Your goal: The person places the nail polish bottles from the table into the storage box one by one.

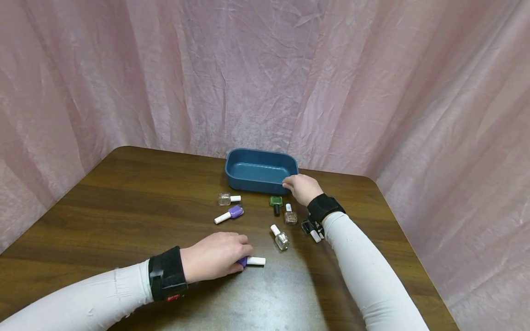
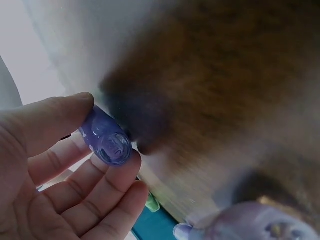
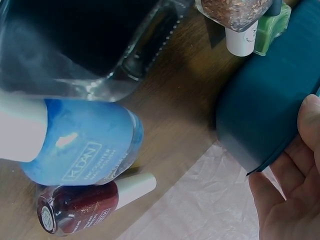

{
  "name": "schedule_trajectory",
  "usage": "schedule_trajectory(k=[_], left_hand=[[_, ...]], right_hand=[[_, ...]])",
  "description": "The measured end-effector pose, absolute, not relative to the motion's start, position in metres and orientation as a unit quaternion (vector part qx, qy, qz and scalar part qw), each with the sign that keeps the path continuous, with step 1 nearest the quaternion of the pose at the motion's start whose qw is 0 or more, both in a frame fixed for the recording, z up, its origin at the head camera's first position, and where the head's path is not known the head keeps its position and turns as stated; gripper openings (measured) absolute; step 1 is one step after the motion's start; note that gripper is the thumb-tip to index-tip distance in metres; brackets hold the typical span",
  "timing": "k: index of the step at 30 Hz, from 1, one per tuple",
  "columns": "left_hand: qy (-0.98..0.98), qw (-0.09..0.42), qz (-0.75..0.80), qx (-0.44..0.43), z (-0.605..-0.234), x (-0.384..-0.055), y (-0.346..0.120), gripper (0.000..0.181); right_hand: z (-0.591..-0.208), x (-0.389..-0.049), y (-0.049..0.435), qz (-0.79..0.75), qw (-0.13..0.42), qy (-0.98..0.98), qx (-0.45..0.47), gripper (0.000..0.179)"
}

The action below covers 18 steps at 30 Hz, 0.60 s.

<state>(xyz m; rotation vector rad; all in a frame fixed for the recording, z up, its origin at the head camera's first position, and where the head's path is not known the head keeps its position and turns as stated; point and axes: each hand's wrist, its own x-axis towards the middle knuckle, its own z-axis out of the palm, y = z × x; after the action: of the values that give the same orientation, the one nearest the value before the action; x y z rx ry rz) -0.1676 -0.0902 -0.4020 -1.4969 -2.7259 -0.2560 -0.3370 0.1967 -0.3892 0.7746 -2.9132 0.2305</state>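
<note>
Near the front of the table, my left hand (image 1: 217,255) pinches a purple nail polish bottle (image 2: 105,137) between thumb and fingers. Its white cap (image 1: 256,261) sticks out to the right. At the back, my right hand (image 1: 304,188) grips the rim of a teal plastic bin (image 1: 262,186) at its right end. In the right wrist view the thumb and fingertips lie on either side of the bin's wall. Closest to the left hand lies a silver glitter nail polish bottle (image 1: 282,241).
Between hands and bin lie a second purple bottle (image 1: 236,211), a clear glitter bottle (image 1: 224,199), a green bottle (image 1: 275,201) and a copper glitter bottle (image 1: 290,218). Under the right wrist are a dark bottle (image 1: 306,226), a blue bottle (image 3: 90,142) and a dark red bottle (image 3: 80,207).
</note>
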Motion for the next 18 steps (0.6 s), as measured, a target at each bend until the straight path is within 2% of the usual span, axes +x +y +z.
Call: schedule_trajectory(k=[7,18], left_hand=[[-0.873,0.030,-0.094,-0.478,-0.397,-0.172,-0.091,0.026],[-0.867,0.114,-0.101,-0.474,-0.384,-0.188,-0.094,0.024]], right_hand=[[-0.388,-0.337,0.197,0.080,0.058,-0.962,0.256,0.022],[-0.388,-0.337,0.198,0.082,0.061,-0.959,0.264,0.020]])
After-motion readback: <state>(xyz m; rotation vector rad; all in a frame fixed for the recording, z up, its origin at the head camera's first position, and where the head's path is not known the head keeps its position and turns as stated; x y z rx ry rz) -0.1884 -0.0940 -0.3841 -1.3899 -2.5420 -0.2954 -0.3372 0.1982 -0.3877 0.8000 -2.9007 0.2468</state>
